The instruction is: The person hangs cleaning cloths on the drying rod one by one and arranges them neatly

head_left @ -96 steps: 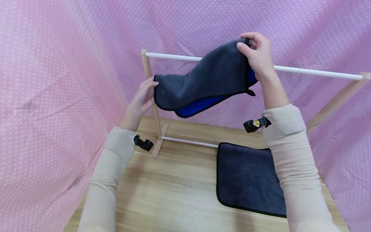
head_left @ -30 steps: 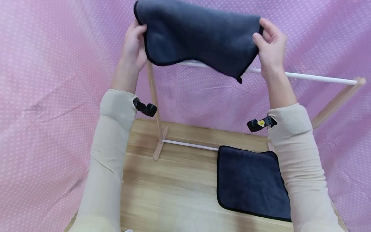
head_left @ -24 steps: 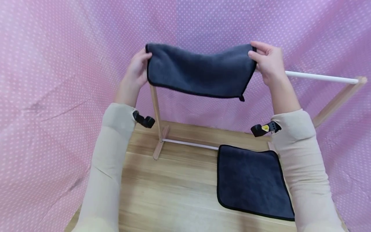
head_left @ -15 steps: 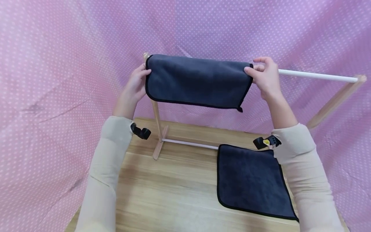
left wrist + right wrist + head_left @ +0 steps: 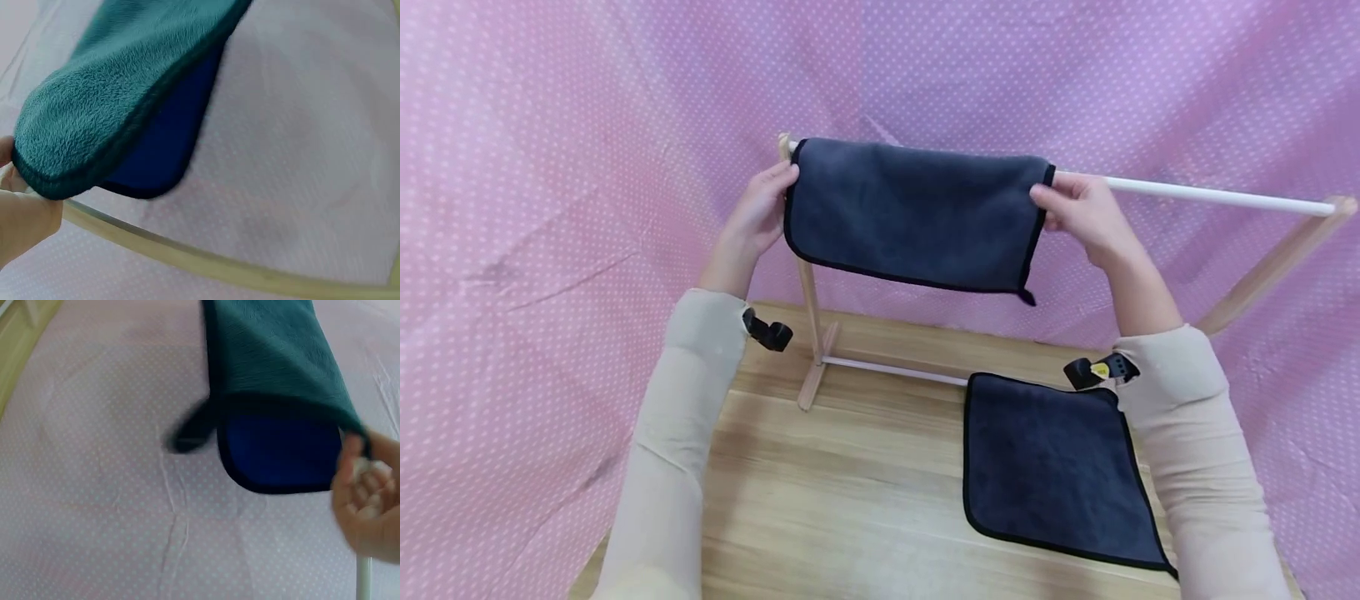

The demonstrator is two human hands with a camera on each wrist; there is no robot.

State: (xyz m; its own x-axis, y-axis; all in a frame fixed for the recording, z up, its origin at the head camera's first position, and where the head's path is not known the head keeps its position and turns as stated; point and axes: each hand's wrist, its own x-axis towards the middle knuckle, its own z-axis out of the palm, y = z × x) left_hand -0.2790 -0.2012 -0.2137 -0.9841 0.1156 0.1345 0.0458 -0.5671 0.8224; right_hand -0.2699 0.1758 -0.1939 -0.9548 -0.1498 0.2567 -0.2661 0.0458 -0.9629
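Observation:
A dark grey towel (image 5: 917, 218) with black edging and a blue underside lies draped over the white upper rod (image 5: 1210, 194) of a wooden rack, near its left end. My left hand (image 5: 762, 207) pinches the towel's left edge just below the rod. At the right edge, my right hand (image 5: 1092, 215) holds the towel between thumb and fingers, close to the rod. In the left wrist view, the blue side (image 5: 165, 144) shows behind the front flap. A small black loop (image 5: 190, 428) sticks out from the towel's corner in the right wrist view.
A second dark grey towel (image 5: 1056, 471) lies flat on the wooden table (image 5: 842, 500), front right, partly beside my right sleeve. The rack's left post (image 5: 811, 304) and right post (image 5: 1273, 267) stand at either side. Pink dotted cloth (image 5: 587, 208) surrounds the table.
Both hands raised the towel above the rod, then lowered it so it folds over the rod. In the last half second it shifted slightly; the right hand's fingers drew closer together.

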